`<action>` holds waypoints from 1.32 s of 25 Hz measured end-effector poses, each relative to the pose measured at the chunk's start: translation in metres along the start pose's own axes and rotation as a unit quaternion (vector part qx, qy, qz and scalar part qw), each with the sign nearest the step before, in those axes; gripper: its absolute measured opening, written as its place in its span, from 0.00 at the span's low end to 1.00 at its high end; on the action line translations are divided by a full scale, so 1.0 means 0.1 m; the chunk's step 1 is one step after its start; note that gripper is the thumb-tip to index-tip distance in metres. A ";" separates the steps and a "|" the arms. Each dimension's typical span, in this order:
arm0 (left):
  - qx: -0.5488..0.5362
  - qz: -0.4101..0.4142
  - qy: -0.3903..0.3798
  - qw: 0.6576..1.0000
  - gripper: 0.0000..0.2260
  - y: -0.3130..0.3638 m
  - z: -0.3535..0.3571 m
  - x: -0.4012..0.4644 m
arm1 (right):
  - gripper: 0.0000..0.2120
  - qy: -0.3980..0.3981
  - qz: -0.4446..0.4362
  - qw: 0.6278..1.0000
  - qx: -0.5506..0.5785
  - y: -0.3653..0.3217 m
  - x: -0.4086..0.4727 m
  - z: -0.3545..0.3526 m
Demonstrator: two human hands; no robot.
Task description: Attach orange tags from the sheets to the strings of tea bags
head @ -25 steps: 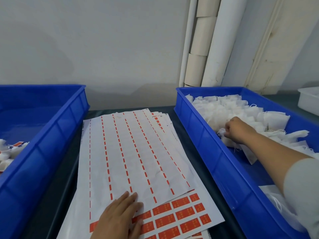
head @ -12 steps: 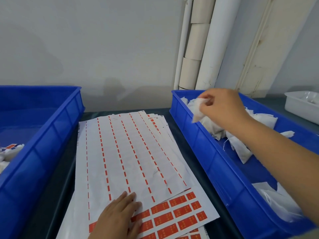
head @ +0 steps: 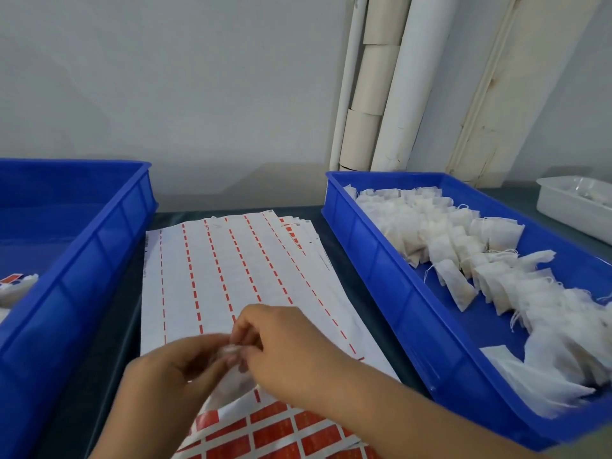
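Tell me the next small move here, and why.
Probably tease the string free from the tea bag that the left hand and right hand pinch together above the tag sheets; no tag is on it yet, and orange tags lie just below.

Motion blur smears the small white thing [head: 230, 350] pinched between the left hand [head: 172, 376] and right hand [head: 284, 349]; whether it's a tea bag or its string, can't tell. Below the pinch, the hands hide part of the tag sheets [head: 231, 286].
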State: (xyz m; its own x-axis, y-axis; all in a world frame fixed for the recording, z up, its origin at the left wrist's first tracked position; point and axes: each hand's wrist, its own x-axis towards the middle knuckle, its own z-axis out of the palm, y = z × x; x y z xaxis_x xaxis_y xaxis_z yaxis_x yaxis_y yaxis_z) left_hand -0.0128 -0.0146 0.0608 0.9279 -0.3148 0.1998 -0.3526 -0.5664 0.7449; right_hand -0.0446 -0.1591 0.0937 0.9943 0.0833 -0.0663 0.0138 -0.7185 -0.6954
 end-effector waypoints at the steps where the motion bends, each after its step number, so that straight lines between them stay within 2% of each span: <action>1: 0.007 -0.016 -0.009 1.000 0.15 -0.05 -0.03 -0.01 | 0.09 -0.001 0.007 1.000 0.012 0.03 0.01 0.04; 3: 0.012 -0.051 -0.034 0.998 0.13 -0.07 -0.05 -0.03 | 0.11 -0.001 0.012 1.000 0.018 0.07 0.00 0.10; 6: 0.015 -0.083 -0.063 0.994 0.16 -0.08 -0.07 -0.04 | 0.11 -0.011 -0.007 1.000 0.006 0.08 0.00 0.14; 11: 0.067 -0.088 -0.099 0.989 0.09 -0.15 -0.16 0.01 | 0.12 -0.012 -0.026 0.999 -0.016 0.10 0.05 0.13; 16: 0.103 -0.007 -0.028 0.994 0.18 -0.14 -0.14 -0.04 | 0.16 0.006 -0.040 0.999 -0.012 0.10 0.08 0.21; 22: 0.113 0.017 0.080 0.990 0.18 -0.19 -0.16 0.00 | 0.09 0.092 0.004 0.995 0.044 0.30 0.12 0.27; 27: 0.081 -0.013 0.158 0.984 0.07 -0.18 -0.08 0.09 | 0.02 -0.004 0.062 0.991 0.121 0.41 0.14 0.29; 31: 0.040 -0.042 0.182 0.982 0.07 -0.24 -0.08 0.17 | 0.09 -0.067 0.126 0.984 0.105 0.48 0.13 0.27; 32: 0.026 -0.061 0.183 0.981 0.06 -0.25 -0.08 0.18 | 0.09 -0.068 0.133 0.981 0.121 0.52 0.11 0.23; 33: 0.019 -0.086 0.176 0.980 0.05 -0.27 -0.06 0.16 | 0.07 -0.068 0.135 0.971 0.188 0.56 0.10 0.20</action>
State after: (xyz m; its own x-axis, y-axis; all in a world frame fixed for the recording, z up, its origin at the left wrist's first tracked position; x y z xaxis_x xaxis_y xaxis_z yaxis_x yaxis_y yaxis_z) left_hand 0.0124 0.0001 0.0480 0.9560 0.0665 0.2857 -0.1854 -0.6175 0.7644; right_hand -0.0358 -0.1845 0.0394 0.9329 0.0362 -0.3583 -0.3098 -0.4268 -0.8496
